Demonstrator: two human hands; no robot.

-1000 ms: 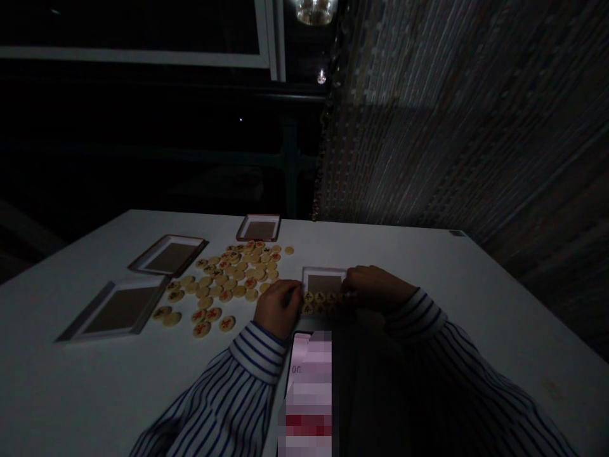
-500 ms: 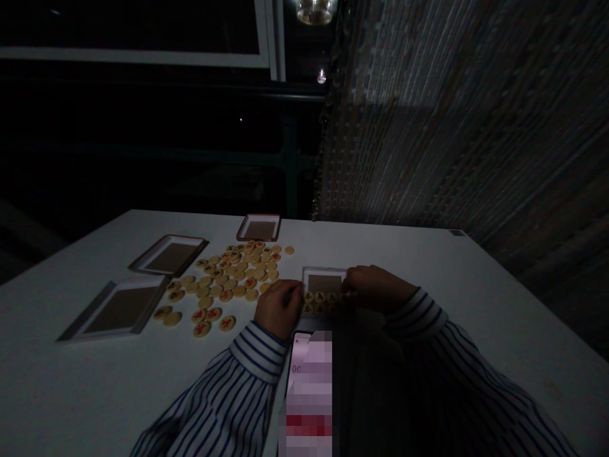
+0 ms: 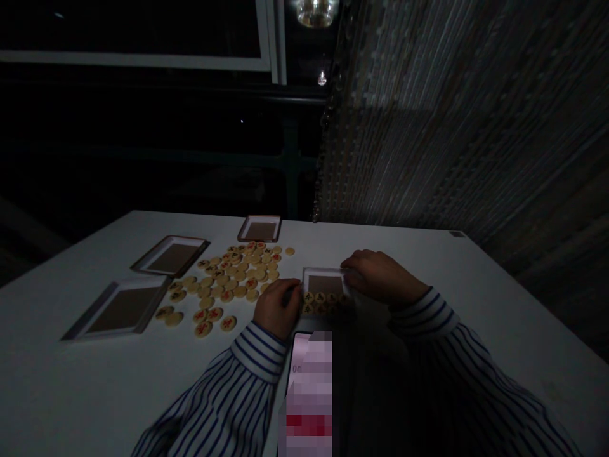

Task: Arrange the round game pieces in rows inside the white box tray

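A shallow box [image 3: 324, 284] stands before me, with two rows of round Chinese chess pieces [image 3: 320, 297] marked in dark characters along its near part. At its left wall is my left hand [image 3: 278, 309], fingers curled and the fingertips against the rim. My right hand [image 3: 383, 277] is at the box's right side, fingers stretched toward the upper right corner and the thumb lower by the wall. No piece shows in it. Left of the box lies a loose heap of Chinese chess pieces [image 3: 231, 277], some with red or dark characters up, many blank side up.
Three more shallow trays lie on the white table [image 3: 104, 374]: one at the back [image 3: 260, 228], one at the left [image 3: 170, 255] and one nearer [image 3: 115, 308]. A lit phone [image 3: 307, 393] lies between my forearms. A strand curtain [image 3: 404, 114] hangs behind the table at right.
My right hand has shifted slightly up and right, uncovering more of the box's right end, and its fingers have straightened. My left hand stays at the left wall.
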